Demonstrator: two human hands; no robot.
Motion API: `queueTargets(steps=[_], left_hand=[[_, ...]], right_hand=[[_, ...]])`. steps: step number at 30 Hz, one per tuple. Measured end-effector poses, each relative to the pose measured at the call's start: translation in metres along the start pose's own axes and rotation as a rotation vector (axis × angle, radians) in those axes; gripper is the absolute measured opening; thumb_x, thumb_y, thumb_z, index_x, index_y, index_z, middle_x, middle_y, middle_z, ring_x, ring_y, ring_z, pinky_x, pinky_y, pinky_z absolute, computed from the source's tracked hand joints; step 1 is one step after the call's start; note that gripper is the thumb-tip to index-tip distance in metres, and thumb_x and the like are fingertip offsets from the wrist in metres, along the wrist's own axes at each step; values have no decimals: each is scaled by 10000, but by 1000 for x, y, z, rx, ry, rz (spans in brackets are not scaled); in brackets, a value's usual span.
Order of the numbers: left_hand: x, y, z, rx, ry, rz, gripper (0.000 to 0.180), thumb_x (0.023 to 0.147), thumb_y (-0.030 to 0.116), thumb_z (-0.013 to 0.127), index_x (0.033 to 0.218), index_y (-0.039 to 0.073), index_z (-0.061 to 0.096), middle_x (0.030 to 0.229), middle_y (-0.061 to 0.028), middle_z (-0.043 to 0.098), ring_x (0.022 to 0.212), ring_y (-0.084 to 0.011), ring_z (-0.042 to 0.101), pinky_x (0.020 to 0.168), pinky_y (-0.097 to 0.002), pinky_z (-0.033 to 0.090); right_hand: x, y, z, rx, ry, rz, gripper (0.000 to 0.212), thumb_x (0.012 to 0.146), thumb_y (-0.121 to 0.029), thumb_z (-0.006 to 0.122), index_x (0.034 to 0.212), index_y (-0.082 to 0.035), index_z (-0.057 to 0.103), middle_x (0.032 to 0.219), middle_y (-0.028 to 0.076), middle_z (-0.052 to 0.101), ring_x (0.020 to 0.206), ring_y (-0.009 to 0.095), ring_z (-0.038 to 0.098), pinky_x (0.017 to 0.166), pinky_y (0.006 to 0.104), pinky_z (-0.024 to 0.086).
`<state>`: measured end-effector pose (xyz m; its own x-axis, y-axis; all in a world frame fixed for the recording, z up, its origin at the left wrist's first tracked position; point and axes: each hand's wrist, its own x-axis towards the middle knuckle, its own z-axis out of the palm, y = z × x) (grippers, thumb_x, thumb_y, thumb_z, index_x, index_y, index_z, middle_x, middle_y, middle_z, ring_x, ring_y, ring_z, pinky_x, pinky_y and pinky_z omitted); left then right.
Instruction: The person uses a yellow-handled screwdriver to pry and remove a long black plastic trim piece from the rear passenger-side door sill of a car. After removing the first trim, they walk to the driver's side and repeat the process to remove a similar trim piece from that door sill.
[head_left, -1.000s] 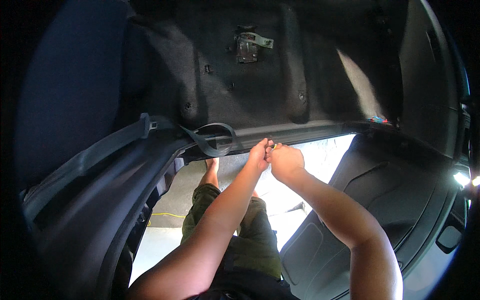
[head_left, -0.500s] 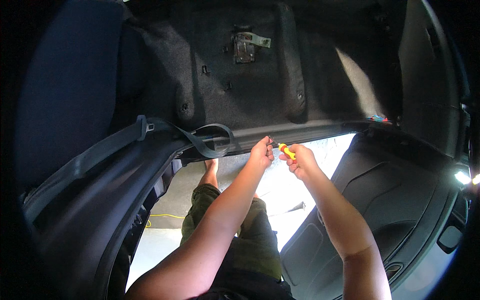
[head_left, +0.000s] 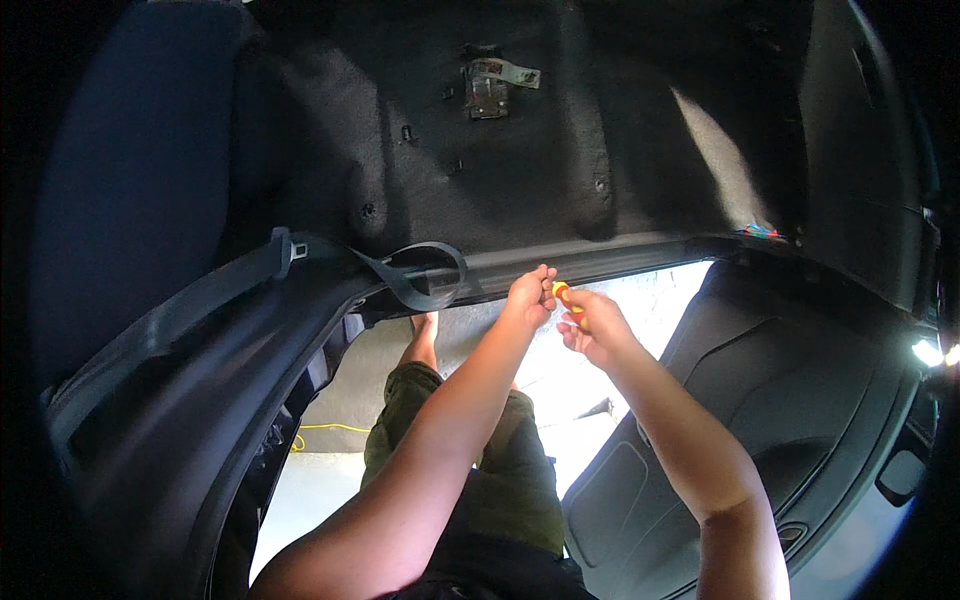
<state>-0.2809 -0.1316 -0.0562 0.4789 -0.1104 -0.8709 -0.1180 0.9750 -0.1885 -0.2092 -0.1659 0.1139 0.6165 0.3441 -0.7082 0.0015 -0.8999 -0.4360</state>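
Note:
My right hand (head_left: 600, 328) is closed round the yellow and red handle of a screwdriver (head_left: 562, 292). The handle's front end points up and left, toward my left hand (head_left: 530, 300). My left fingers are pinched together just beside it, over the door sill (head_left: 590, 259). Whatever they grip is too small or too hidden to name. The screwdriver's shaft does not show clearly now.
A grey seat belt (head_left: 200, 298) with a metal tongue crosses the left and loops near the sill. Black carpet (head_left: 500, 200) bears a metal bracket (head_left: 487, 95) with a pale strap. An open car door (head_left: 760, 400) stands at right. Colored wires (head_left: 760, 231) lie at the sill's far end.
My right hand has shifted slightly left and up, bringing the screwdriver handle closer to my left fingers. The thin dark shaft that showed between the hands is now hidden.

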Motion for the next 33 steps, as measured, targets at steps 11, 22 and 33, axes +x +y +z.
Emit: queueTargets(steps=[11, 22, 33], left_hand=[[-16, 6, 8, 122, 14, -26, 362, 1134, 391, 489, 973, 117, 662, 629, 87, 428, 527, -64, 301, 485, -246, 262], [-11, 5, 7, 51, 13, -21, 344, 1130, 377, 486, 996, 119, 669, 622, 82, 444, 507, -53, 289, 468, -240, 252], [16, 0, -4, 4, 141, -2, 323, 1067, 418, 598, 896, 167, 706, 605, 92, 454, 526, -76, 359, 496, -304, 281]], right_hand=[[-14, -9, -15, -1238, -27, -700, 296, 873, -214, 743, 1135, -85, 693, 906, 107, 722, 839, 266, 752, 701, 382, 595], [-11, -3, -19, -483, -71, -19, 159, 962, -216, 689, 1042, -78, 687, 849, 74, 670, 652, 197, 660, 593, 327, 563], [-19, -26, -27, -597, 46, -401, 404, 955, -304, 735, 1208, 9, 694, 1059, 148, 690, 967, 296, 744, 761, 436, 614]])
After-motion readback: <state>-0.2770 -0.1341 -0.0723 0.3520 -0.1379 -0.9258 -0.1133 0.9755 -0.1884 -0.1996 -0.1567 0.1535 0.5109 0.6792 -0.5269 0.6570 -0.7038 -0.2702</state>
